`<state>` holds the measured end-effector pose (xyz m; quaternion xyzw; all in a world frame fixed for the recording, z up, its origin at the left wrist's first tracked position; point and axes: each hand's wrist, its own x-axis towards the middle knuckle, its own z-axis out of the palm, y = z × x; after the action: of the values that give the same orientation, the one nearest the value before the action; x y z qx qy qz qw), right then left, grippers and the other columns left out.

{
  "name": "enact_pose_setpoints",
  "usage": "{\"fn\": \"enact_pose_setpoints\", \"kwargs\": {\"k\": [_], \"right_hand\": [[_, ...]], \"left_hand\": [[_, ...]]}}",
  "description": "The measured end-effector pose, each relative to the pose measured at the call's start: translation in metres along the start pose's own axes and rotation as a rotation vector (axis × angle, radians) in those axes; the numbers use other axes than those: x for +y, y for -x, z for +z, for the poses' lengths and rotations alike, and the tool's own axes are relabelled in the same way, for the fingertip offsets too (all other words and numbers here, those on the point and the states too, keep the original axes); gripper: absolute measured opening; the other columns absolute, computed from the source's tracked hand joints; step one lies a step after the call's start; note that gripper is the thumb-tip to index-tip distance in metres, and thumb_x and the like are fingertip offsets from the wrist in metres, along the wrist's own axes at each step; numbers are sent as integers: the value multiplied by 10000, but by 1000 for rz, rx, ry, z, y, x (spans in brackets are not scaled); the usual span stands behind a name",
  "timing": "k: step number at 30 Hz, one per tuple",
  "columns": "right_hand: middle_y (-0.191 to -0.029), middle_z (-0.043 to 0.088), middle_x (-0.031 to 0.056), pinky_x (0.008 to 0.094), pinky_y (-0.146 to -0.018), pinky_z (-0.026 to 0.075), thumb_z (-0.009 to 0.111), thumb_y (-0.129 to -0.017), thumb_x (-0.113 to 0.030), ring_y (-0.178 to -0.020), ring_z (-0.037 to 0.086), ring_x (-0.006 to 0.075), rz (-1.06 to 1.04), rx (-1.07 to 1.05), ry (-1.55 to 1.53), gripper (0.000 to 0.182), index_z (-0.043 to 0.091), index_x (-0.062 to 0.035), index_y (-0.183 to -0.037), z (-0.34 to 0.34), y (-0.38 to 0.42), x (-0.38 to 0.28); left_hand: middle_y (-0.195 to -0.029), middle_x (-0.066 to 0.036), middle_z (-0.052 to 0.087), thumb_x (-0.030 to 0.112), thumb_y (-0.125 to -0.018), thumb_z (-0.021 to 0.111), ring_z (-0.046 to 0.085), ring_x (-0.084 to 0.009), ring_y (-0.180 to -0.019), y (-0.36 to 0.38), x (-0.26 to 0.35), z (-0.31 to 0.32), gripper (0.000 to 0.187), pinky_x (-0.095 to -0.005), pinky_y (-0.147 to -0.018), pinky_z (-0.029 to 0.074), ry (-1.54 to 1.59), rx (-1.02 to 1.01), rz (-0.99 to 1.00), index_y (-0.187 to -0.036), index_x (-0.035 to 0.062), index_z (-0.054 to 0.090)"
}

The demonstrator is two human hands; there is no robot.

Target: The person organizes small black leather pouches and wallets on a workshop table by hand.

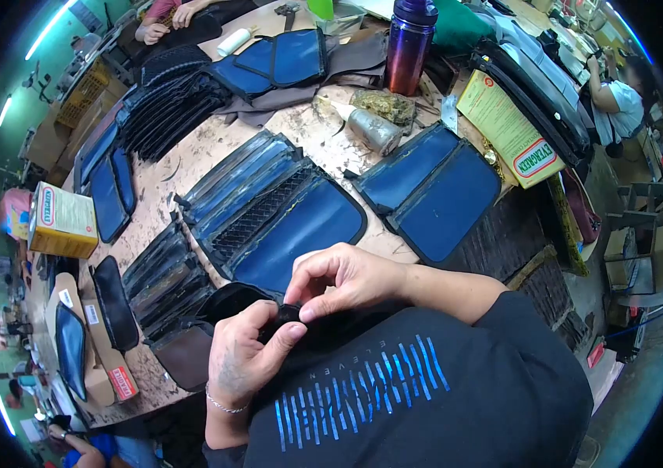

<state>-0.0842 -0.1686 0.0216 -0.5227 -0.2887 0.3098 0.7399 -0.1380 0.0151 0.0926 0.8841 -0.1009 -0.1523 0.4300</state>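
Observation:
Close to my chest, my left hand (249, 347) and my right hand (347, 282) pinch the edge of a black, leather-like piece (288, 314) between thumbs and fingers. Its dark body curves away behind my left fingers, and its lower part is lost against my black shirt. Just beyond the hands lies a blue panel (292, 234) with black trim and a woven black strip. To the left of it, a stack of dark layered pieces (164, 273) rests on the table, partly hidden by the black piece.
Another blue panel (444, 199) lies to the right, near a grey bottle (374, 129). A purple tumbler (412, 47) stands at the back. Yellow tins marked Evergreen stand left (62, 222) and right (511, 129). Another person's hands (168, 23) are across the table.

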Motion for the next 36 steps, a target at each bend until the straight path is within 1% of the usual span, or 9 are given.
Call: {"fn": "enact_pose_setpoints", "kwargs": {"k": [3, 4, 8, 13, 15, 19, 24, 30, 36], "right_hand": [[-805, 546, -4, 200, -662, 428, 722, -710, -107, -724, 501, 57, 56, -25, -31, 236, 614, -26, -903, 3, -1, -5], [-846, 540, 13, 203, -672, 428, 730, -695, -78, -748, 511, 70, 91, -37, -41, 256, 612, -23, -915, 3, -2, -6], [-841, 544, 15, 197, -672, 427, 749, -669, -76, -760, 517, 71, 97, -49, -26, 304, 610, -21, -935, 2, -2, -6], [-825, 560, 41, 236, -694, 437, 729, -707, -153, -766, 543, 107, -102, -91, 196, 325, 616, -15, -979, 0, -3, -11], [-822, 563, 46, 244, -696, 438, 718, -720, -166, -761, 546, 114, -110, -90, 189, 317, 618, -13, -980, -1, -3, -10], [-830, 571, 51, 245, -699, 441, 694, -746, -158, -767, 553, 119, -77, -67, 132, 268, 626, -12, -960, 0, -2, -11], [-870, 596, 52, 227, -713, 459, 651, -780, -109, -803, 568, 100, -35, -36, 51, 195, 620, 4, -935, -2, -1, -6], [-851, 621, 53, 230, -727, 464, 638, -789, -96, -793, 574, 91, -47, -29, 72, 167, 629, 5, -921, -2, -1, -7], [-855, 636, 65, 225, -721, 468, 626, -796, -88, -784, 580, 91, -27, -13, 42, 158, 636, 6, -922, -2, -1, -5]], "left_hand": [[-542, -127, 538, 209, -747, 673, 537, -206, -455, 0, 2, 4, 257, -270, -451, 396, -3, 156, -12, -658, -10, 569], [-542, -127, 538, 209, -747, 673, 537, -206, -455, 0, 2, 6, 257, -270, -451, 396, -2, 156, -14, -658, -10, 569], [-504, -117, 509, 202, -752, 673, 496, -167, -426, -1, -2, 9, 282, -263, -432, 377, 8, 213, 6, -612, -8, 547], [-458, -102, 461, 206, -745, 680, 432, -155, -389, -3, -8, 13, 331, -272, -406, 346, -87, 301, 1, -556, 0, 503], [-453, -99, 450, 193, -743, 679, 427, -157, -383, -3, -9, 13, 337, -278, -400, 337, -46, 303, 10, -544, 4, 484], [-477, -101, 467, 182, -749, 670, 451, -171, -405, -2, -10, 13, 315, -280, -416, 350, -42, 281, 45, -562, 4, 490], [-577, -107, 515, 151, -768, 634, 502, -226, -493, -3, -9, 13, 210, -295, -482, 387, -56, 197, 104, -667, 5, 522], [-609, -126, 520, 107, -758, 596, 514, -249, -528, -2, -3, 11, 155, -308, -513, 399, -12, 172, 55, -682, 0, 515], [-618, -130, 516, 116, -760, 580, 512, -269, -543, -3, -3, 12, 152, -320, -529, 405, -37, 152, 89, -693, -2, 511]]}}
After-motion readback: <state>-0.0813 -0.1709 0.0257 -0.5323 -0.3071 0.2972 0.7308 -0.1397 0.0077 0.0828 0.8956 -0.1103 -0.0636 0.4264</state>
